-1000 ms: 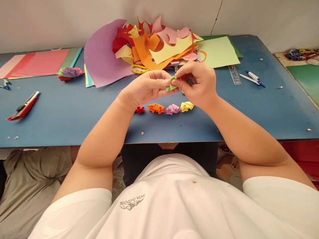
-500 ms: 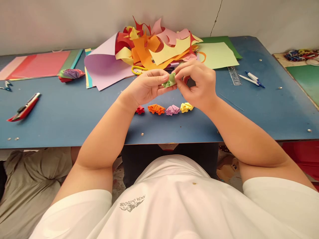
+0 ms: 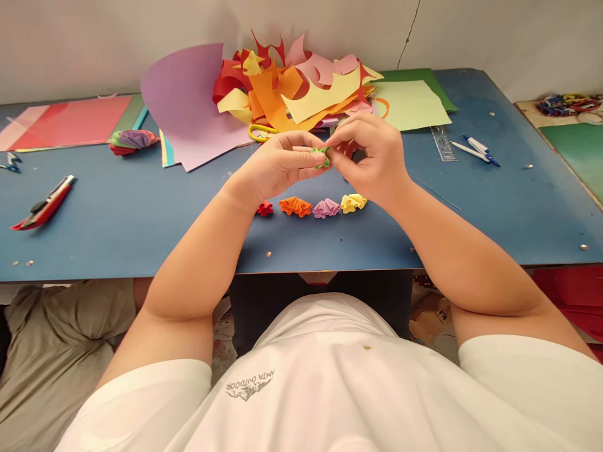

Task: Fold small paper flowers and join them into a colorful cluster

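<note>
Carefully, the left hand (image 3: 287, 160) grips a small, curled green paper piece (image 3: 321, 158) while the right hand (image 3: 370, 150) pinches its three o'clock edge. Toward six o'clock from it, a pleated purple paper piece (image 3: 326, 208) rests on the flat blue desk (image 3: 311, 248).

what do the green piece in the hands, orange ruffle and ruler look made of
The green piece: paper, it seems, matte, going by its thin curled edges. The orange ruffle: likely matte paper too, with pleats and no shine. The ruler: probably smooth clear plastic, since the blue table shows through.
</note>
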The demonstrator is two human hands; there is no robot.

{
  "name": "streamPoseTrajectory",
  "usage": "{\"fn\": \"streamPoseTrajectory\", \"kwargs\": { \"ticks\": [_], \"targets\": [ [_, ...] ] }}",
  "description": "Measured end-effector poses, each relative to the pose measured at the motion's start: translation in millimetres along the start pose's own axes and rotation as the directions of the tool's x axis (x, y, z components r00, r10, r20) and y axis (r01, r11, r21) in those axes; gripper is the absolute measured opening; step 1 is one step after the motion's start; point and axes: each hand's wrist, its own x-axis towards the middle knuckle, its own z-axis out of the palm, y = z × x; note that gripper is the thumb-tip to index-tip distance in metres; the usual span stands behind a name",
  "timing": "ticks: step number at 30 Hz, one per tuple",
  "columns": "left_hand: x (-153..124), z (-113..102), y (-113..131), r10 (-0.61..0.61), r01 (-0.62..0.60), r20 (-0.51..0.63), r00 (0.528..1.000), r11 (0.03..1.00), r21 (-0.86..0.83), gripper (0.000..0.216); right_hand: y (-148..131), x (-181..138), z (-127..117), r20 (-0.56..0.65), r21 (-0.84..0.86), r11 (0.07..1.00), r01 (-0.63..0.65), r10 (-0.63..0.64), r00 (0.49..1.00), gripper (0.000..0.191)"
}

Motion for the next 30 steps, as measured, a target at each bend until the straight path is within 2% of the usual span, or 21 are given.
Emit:
{"fn": "streamPoseTrajectory", "kwargs": {
  "ticks": [6,12,17,20,23,25,27,28,30],
  "targets": [
    [1,0,-5,-0.019,0.019,0.004,1.000,1.000,0.022,0.029,-7,-2,4,-0.006,-0.018,0.999,-0.043,0.043,0.999,0.015],
    [5,2,-12,0.142,-0.125,-0.084,0.986,0.977,0.175,0.028,-8,-2,6,-0.003,0.138,0.963,-0.232,0.235,0.972,0.023],
    [6,11,-16,0.291,-0.237,-0.169,0.942,0.930,0.282,0.031,12,-4,17,0.020,0.313,0.887,-0.339,0.350,0.936,0.039],
    [-1,17,-11,0.342,-0.261,-0.182,0.922,0.896,0.360,0.030,17,-4,21,0.065,0.382,0.834,-0.399,0.406,0.912,0.044],
    [-8,20,-5,0.372,-0.276,-0.162,0.914,0.864,0.421,0.024,7,-2,18,0.136,0.445,0.733,-0.514,0.512,0.848,0.030],
    [-9,20,-4,0.379,-0.284,-0.146,0.914,0.853,0.437,0.020,-5,1,13,0.218,0.498,0.607,-0.619,0.604,0.767,0.019],
    [-9,20,-5,0.377,-0.284,-0.142,0.915,0.854,0.436,0.020,-14,5,7,0.272,0.528,0.514,-0.676,0.652,0.708,0.023],
    [-7,20,-6,0.373,-0.281,-0.142,0.917,0.857,0.432,0.022,-16,7,5,0.306,0.535,0.484,-0.692,0.653,0.693,0.024],
    [-4,18,-10,0.357,-0.271,-0.149,0.922,0.871,0.409,0.026,-14,10,2,0.345,0.530,0.484,-0.697,0.627,0.698,0.028]
  ]
}}
